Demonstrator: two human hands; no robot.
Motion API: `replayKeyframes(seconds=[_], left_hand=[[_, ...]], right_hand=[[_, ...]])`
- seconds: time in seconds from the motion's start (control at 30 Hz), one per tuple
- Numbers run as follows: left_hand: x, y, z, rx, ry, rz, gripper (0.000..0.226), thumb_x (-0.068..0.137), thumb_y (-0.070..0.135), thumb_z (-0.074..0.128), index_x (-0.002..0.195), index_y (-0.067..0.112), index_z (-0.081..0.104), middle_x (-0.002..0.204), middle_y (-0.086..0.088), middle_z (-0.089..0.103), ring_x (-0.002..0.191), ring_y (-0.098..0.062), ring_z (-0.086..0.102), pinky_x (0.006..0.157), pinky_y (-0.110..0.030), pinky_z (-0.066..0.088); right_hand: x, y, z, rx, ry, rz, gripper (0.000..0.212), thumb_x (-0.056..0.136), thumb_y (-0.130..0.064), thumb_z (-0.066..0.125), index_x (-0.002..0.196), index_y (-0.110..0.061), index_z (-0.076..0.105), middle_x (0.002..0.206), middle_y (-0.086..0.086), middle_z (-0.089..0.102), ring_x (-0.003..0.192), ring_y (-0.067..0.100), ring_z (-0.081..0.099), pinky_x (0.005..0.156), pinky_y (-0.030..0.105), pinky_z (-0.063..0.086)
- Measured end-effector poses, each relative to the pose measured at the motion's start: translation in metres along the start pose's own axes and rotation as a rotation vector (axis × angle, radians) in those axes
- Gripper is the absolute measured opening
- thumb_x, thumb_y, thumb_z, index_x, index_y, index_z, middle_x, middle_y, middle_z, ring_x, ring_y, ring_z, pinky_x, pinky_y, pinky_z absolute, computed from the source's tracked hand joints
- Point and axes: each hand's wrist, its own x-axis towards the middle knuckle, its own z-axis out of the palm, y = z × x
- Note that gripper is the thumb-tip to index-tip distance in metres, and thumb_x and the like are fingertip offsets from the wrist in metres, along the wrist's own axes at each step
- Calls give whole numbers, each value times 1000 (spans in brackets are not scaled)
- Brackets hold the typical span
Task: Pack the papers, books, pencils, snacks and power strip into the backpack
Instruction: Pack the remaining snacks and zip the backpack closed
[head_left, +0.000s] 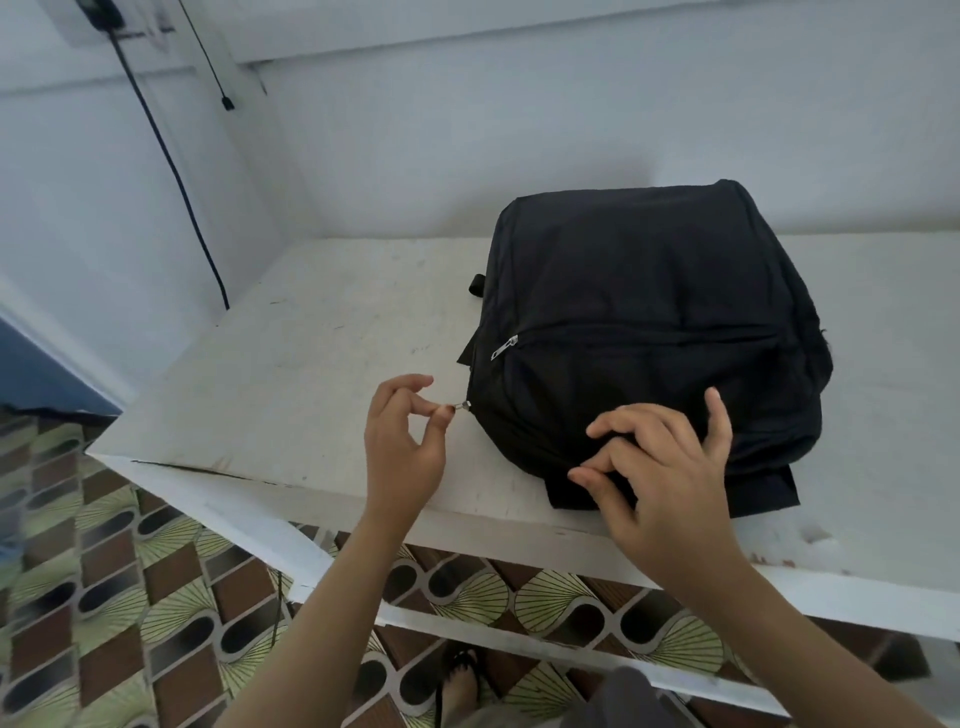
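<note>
A scuffed white table (322, 332) stands on patterned floor tiles (130, 597), a black backpack (649, 291) lying flat on top.

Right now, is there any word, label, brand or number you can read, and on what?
None can be read.
The black backpack shows no logo or label.
The front zipper pull and the side pull that the left hand pinches: too small for any marking.
The dark device on the wall: too blurred.

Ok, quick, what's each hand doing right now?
Left hand: pinching the zipper pull at the side of the backpack.
Right hand: fingers curled on the backpack's near edge, gripping the fabric.
</note>
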Motion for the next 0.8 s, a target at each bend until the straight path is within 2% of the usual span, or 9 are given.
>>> replayKeyframes(seconds=[0.13,0.37,0.47,0.53,0.63,0.73,0.8], left_hand=[[17,-4,7,-12,1,-53,21,81,2,67,72,11,51,103,-2,58,97,-10,51,84,2,30],[31,-12,15,-61,4,-66,23,82,0,66,70,12,49,99,0,57,94,-13,53,83,-1,32],[29,-14,15,-77,-12,-63,21,83,1,65,71,10,51,100,0,57,94,-10,52,83,0,31],[28,-16,14,-84,-15,-57,19,83,3,65,71,10,52,100,0,58,95,-10,52,84,-1,32],[27,-16,13,-91,-18,-34,18,84,7,65,72,11,53,101,0,58,95,-12,53,83,-2,33],[27,-18,11,-98,-26,-11,15,84,13,62,73,10,53,102,1,57,96,-11,52,83,-2,34],[27,-19,11,-108,-26,-10,15,84,13,62,73,10,53,102,1,57,96,-11,53,83,-2,34]], right_hand=[[0,0,0,-13,17,-3,25,83,-37,55,66,-22,64,97,-10,61,103,8,49,112,57,10],[1,-2,-3,-57,16,-30,23,82,-36,57,66,-21,64,104,-8,64,107,11,50,112,58,9],[15,-13,-7,-146,-5,-91,15,80,-35,63,81,-22,70,120,-1,62,115,19,50,110,63,9],[28,-23,-4,-203,-58,-139,23,81,-39,62,97,-25,70,130,3,57,120,23,48,109,65,8],[51,-42,11,-284,-204,-176,35,82,-48,58,106,-25,70,140,7,48,127,28,42,108,67,2],[67,-52,36,-436,-331,-128,40,78,-52,64,102,-22,72,147,11,39,132,34,38,105,68,-5],[70,-52,48,-505,-344,-86,25,77,-45,69,86,-22,75,146,9,41,132,36,38,104,68,-7]])
